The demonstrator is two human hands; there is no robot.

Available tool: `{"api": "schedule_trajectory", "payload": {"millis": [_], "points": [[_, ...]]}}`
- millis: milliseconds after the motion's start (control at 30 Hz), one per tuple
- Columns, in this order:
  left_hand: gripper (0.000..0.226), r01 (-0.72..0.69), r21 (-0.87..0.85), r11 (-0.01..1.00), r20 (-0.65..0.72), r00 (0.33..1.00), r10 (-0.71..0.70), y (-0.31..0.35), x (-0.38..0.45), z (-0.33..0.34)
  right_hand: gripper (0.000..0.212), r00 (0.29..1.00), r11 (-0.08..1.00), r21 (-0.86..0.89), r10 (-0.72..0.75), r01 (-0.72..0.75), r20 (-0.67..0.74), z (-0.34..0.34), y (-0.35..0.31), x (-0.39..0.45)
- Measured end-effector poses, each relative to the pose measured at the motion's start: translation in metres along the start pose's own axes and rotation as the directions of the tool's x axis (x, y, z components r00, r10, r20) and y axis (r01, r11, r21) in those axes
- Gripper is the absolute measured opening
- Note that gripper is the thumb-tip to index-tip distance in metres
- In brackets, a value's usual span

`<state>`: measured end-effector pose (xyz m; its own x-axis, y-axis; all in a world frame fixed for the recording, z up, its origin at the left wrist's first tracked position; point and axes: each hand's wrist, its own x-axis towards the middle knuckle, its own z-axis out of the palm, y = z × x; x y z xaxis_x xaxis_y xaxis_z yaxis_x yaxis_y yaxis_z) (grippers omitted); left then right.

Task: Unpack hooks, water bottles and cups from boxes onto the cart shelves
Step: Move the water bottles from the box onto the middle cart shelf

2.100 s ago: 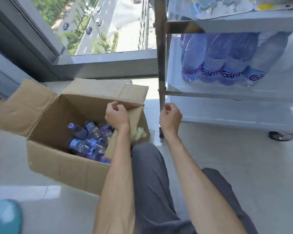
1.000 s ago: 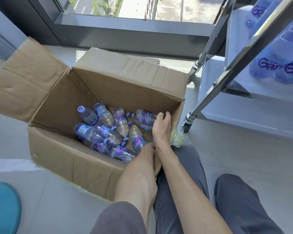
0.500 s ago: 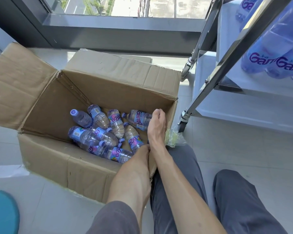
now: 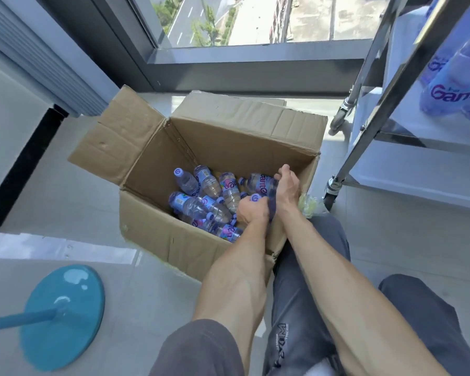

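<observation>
Reaching into the cardboard box point(image 4: 228, 137), the right hand point(image 4: 286, 185) curls its fingers around a water bottle point(image 4: 259, 183) lying on the heap. Just below it, the left hand point(image 4: 251, 210) grips another bottle's capped end point(image 4: 255, 198). More bottles point(image 4: 198, 204) lie left of both hands.

Bare forearms; dark grey trousers point(image 4: 304, 308) with a printed logo on one leg.

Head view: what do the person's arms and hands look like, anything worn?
Both forearms bare to the frame edge: no sleeves, gloves, watch or rings visible on the left hand or right hand. Dark grey trousers below them carry a faint printed logo on one leg.
</observation>
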<state>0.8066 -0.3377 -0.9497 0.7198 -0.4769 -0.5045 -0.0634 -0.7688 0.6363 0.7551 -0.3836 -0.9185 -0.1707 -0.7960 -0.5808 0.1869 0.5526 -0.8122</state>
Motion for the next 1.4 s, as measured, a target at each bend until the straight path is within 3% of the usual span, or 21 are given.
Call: {"api": "schedule_trajectory", "payload": {"millis": [133, 200, 333, 433, 467, 567, 667, 733, 833, 933, 1033, 1067, 1133, 1233, 1300, 1400], "points": [[0.033, -0.116, -0.100, 0.988, -0.254, 0.963, 0.088, 0.019, -0.009, -0.027, 0.017, 0.990, 0.996, 0.087, 0.005, -0.017, 0.138, -0.008, -0.008, -0.011], [0.031, -0.232, -0.212, 0.949, -0.359, 0.922, 0.146, 0.034, -0.013, -0.043, 0.011, 0.984, 0.996, 0.073, -0.060, 0.048, 0.168, -0.013, -0.009, -0.021], [0.030, -0.459, -0.261, 0.849, -0.540, 0.799, 0.265, 0.069, -0.033, -0.078, 0.030, 0.930, 0.949, -0.022, -0.304, 0.315, 0.206, -0.044, -0.028, -0.047], [0.031, -0.698, -0.255, 0.670, -0.670, 0.626, 0.398, 0.097, -0.064, -0.114, 0.043, 0.854, 0.874, -0.049, -0.458, 0.483, 0.247, -0.082, -0.060, -0.067], [0.037, -0.747, -0.265, 0.610, -0.663, 0.600, 0.447, 0.107, -0.080, -0.124, 0.046, 0.826, 0.846, -0.057, -0.501, 0.531, 0.259, -0.096, -0.073, -0.074], [0.049, -0.776, -0.391, 0.496, -0.520, 0.630, 0.576, 0.136, -0.134, -0.133, 0.045, 0.735, 0.790, -0.001, -0.571, 0.613, 0.365, -0.137, -0.109, -0.098], [0.051, -0.727, -0.482, 0.489, -0.363, 0.674, 0.643, 0.151, -0.192, -0.111, 0.046, 0.635, 0.798, 0.020, -0.494, 0.602, 0.594, -0.180, -0.131, -0.122], [0.056, -0.709, -0.457, 0.537, -0.324, 0.695, 0.642, 0.161, -0.229, -0.089, 0.047, 0.598, 0.761, -0.037, -0.478, 0.648, 0.643, -0.206, -0.136, -0.133], [0.070, -0.640, -0.429, 0.638, -0.170, 0.750, 0.639, 0.178, -0.273, -0.057, 0.054, 0.687, 0.754, -0.047, -0.569, 0.655, 0.451, -0.246, -0.133, -0.137], [0.058, -0.571, -0.503, 0.649, -0.053, 0.770, 0.636, 0.180, -0.300, -0.030, 0.047, 0.784, 0.818, 0.167, -0.575, 0.550, 0.234, -0.293, -0.118, -0.131], [0.047, -0.630, -0.308, 0.712, 0.059, 0.735, 0.676, 0.157, -0.321, 0.002, 0.059, 0.866, 0.814, 0.427, -0.484, 0.394, 0.124, -0.336, -0.117, -0.125], [0.045, -0.615, -0.253, 0.747, 0.176, 0.730, 0.661, 0.146, -0.328, 0.014, 0.062, 0.874, 0.800, 0.457, -0.477, 0.389, 0.090, -0.350, -0.120, -0.123], [0.050, -0.532, -0.147, 0.834, 0.479, 0.699, 0.530, 0.123, -0.340, 0.035, 0.047, 0.867, 0.758, 0.482, -0.499, 0.441, -0.008, -0.371, -0.127, -0.117], [0.065, -0.445, -0.119, 0.888, 0.768, 0.526, 0.366, 0.100, -0.354, 0.060, 0.031, 0.852, 0.721, 0.484, -0.512, 0.495, -0.108, -0.388, -0.130, -0.114], [0.063, -0.382, -0.222, 0.897, 0.814, 0.433, 0.386, 0.095, -0.361, 0.073, 0.026, 0.846, 0.719, 0.468, -0.515, 0.514, -0.137, -0.394, -0.131, -0.112], [0.055, -0.321, -0.324, 0.890, 0.786, 0.432, 0.443, 0.098, -0.365, 0.085, 0.026, 0.845, 0.771, 0.350, -0.511, 0.532, -0.158, -0.402, -0.137, -0.109]]}}
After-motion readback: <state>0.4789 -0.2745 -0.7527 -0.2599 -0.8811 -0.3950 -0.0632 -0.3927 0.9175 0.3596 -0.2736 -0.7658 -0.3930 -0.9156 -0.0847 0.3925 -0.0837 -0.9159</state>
